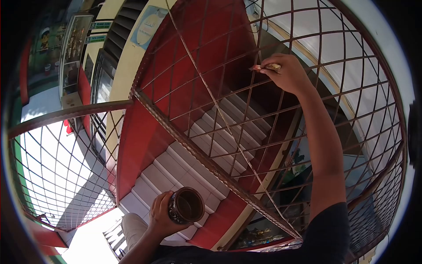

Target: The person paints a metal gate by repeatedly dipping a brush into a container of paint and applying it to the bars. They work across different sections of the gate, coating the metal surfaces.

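Observation:
My left hand [161, 212] is wrapped around a small dark can [187, 205] with a patterned side, its open top facing up and brown inside. My right hand [285, 71] is raised high against a brown metal grille [211, 66] and pinches the handle of a small paintbrush [265, 67], whose tip touches one of the grille's bars. The grille is a lattice of thin crossing bars set in a slanted frame. My dark sleeve shows at the lower right.
Behind the grille a staircase [193, 154] with white steps and red side walls runs down. A second grille panel [61, 176] with a curved top rail stands at the left. A yellow wall with posters and a glass cabinet [74, 53] lies at the upper left.

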{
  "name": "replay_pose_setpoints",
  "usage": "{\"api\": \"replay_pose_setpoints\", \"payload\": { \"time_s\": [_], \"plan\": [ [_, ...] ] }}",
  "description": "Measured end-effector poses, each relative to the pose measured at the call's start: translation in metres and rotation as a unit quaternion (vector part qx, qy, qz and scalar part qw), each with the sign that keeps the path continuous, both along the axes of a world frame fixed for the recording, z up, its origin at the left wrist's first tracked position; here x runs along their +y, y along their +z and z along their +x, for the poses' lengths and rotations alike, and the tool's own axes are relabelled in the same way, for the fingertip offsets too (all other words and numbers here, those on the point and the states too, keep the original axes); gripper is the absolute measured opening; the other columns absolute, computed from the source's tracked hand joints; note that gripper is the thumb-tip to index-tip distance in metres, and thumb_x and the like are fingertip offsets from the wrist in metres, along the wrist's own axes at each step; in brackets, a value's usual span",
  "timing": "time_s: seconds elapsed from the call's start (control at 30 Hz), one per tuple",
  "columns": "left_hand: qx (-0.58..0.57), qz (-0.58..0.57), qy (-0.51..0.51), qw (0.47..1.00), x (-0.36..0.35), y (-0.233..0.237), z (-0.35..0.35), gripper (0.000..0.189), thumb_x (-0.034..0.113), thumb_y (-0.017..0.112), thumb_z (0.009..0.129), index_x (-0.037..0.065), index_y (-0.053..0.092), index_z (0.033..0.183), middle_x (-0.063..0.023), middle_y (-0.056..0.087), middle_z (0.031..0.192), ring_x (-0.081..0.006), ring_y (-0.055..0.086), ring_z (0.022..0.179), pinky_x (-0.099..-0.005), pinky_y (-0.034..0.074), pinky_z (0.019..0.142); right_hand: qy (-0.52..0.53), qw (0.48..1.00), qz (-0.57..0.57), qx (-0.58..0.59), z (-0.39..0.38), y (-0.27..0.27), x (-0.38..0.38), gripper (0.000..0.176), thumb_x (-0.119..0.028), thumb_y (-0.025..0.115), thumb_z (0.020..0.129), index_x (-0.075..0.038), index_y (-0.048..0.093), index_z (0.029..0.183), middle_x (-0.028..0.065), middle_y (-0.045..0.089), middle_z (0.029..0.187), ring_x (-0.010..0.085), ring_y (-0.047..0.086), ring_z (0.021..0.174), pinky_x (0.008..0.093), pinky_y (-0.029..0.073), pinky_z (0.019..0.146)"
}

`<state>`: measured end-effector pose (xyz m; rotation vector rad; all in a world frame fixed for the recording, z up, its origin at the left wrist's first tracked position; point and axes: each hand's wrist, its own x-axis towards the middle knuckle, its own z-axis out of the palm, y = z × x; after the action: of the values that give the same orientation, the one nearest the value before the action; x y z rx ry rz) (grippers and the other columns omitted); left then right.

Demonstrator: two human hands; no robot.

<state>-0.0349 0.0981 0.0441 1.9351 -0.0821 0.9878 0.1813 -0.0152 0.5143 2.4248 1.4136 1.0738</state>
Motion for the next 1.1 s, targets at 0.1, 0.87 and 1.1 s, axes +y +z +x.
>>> {"api": "replay_pose_setpoints", "payload": {
  "time_s": [0.1, 0.87, 1.1],
  "plan": [
    [0.006, -0.002, 0.001, 1.0, 0.001, -0.001, 0.0, 0.111, 0.044, 0.096, 0.048, 0.006, 0.043, 0.138, -0.0179, 0.056, 0.128, -0.0381, 0.059, 0.116, -0.0506, 0.049, 0.095, 0.001, 0.999, 0.039, 0.012, 0.007, 0.001, -0.003, 0.014, -0.016, 0.077, 0.085, -0.009, 0.076, 0.097, 0.0084, 0.074, 0.093, 0.0253, 0.071, 0.083, 0.034, 0.054, 0.076],
    [0.023, 0.007, -0.025, 0.999, -0.019, -0.004, 0.002, 0.112, 0.045, 0.096, 0.048, 0.005, 0.044, 0.138, -0.0186, 0.055, 0.129, -0.0386, 0.058, 0.118, -0.0513, 0.049, 0.096, -0.012, 0.958, -0.241, -0.157, -0.026, -0.07, -0.089, 0.026, -0.009, 0.073, 0.071, -0.014, 0.067, 0.096, -0.0021, 0.064, 0.102, 0.0184, 0.066, 0.097, 0.0321, 0.057, 0.078],
    [0.024, 0.021, -0.03, 0.999, -0.024, -0.003, 0.004, 0.114, 0.046, 0.096, 0.049, 0.004, 0.042, 0.14, -0.0192, 0.054, 0.13, -0.0394, 0.057, 0.118, -0.0522, 0.048, 0.097, 0.036, 0.966, -0.069, -0.246, -0.012, -0.083, -0.077, 0.023, -0.009, 0.073, 0.073, -0.015, 0.065, 0.093, -0.0007, 0.065, 0.098, 0.0199, 0.069, 0.088, 0.0323, 0.057, 0.069]
  ]
}}
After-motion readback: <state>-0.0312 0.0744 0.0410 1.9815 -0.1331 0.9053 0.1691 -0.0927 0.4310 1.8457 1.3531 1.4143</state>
